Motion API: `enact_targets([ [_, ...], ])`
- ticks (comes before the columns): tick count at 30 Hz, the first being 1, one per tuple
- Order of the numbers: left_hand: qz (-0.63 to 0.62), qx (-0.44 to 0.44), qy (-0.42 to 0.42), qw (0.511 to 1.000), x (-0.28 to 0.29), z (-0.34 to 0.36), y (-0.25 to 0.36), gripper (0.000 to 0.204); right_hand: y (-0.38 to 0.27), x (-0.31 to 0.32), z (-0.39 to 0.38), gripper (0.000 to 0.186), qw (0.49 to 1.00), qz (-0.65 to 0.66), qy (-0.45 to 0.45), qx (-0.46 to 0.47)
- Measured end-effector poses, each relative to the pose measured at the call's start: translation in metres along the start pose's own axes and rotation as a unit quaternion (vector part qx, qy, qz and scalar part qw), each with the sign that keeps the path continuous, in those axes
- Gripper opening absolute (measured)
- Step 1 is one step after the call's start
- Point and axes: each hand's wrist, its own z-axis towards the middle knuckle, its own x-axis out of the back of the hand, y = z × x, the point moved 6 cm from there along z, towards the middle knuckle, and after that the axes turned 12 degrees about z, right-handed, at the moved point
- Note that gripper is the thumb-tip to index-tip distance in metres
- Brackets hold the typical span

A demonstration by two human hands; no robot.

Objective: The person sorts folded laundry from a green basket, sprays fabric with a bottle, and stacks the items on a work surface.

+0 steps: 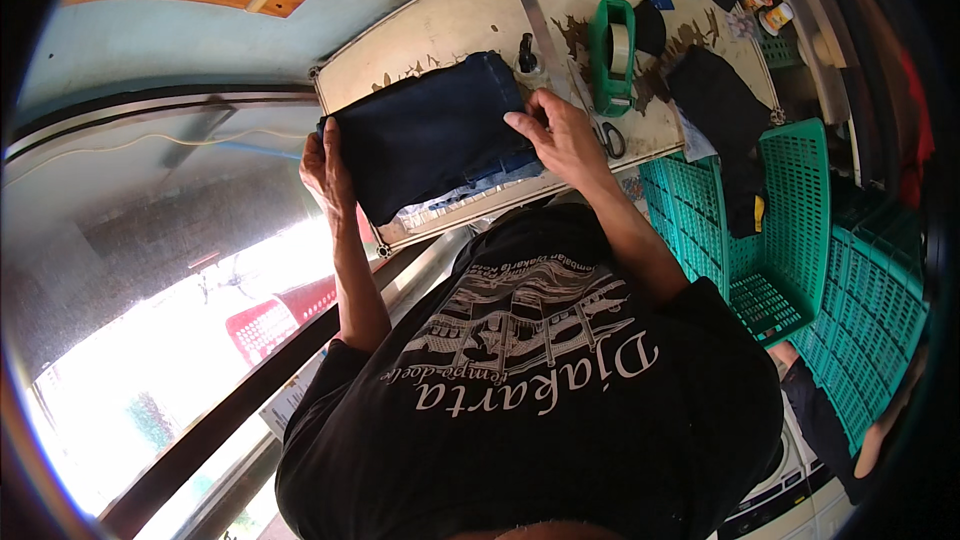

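Observation:
A folded dark-blue denim garment (pixel 430 125) lies across the near left part of the worn table, a lighter blue denim piece (pixel 500 178) showing under its near edge. My left hand (pixel 328 168) is closed on its left edge, thumb on top and the other fingers partly hidden. At the right edge, my right hand (pixel 562 140) pinches the cloth between thumb and fingers. Just beyond that hand stand a small dark-topped bottle (pixel 527 58) and a metal ruler (pixel 538 25). Scissors (pixel 610 140) with black handles lie to its right.
A green tape dispenser (pixel 613 60) stands on the table (pixel 460 5), whose surface is peeling. Black cloth (pixel 715 100) hangs off its right side over green plastic baskets (pixel 790 210). Small containers (pixel 775 18) crowd the far right corner. A window (pixel 200 290) borders the left.

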Motion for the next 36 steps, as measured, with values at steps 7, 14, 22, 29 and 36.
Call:
enact_targets([
  [7, 0.009, 0.054, -0.042, 0.998, -0.01, -0.001, -0.017, 0.048, 0.019, -0.005, 0.01, 0.039, 0.998, 0.047, -0.015, -0.042],
  [14, 0.016, 0.037, -0.03, 0.999, -0.007, 0.003, -0.004, 0.049, 0.032, 0.004, 0.017, 0.042, 0.98, 0.123, -0.05, -0.146],
  [22, 0.078, 0.071, -0.083, 0.991, -0.011, 0.004, -0.021, 0.054, -0.03, 0.005, 0.012, 0.048, 0.953, -0.205, 0.121, 0.189],
  [29, -0.022, 0.0, -0.019, 1.0, -0.005, 0.011, 0.0, 0.047, -0.09, -0.082, 0.018, 0.075, 0.875, -0.322, -0.069, 0.356],
  [36, 0.131, 0.035, -0.053, 0.989, -0.022, 0.004, -0.02, 0.055, -0.047, -0.109, 0.014, 0.083, 0.843, -0.419, -0.113, 0.318],
])
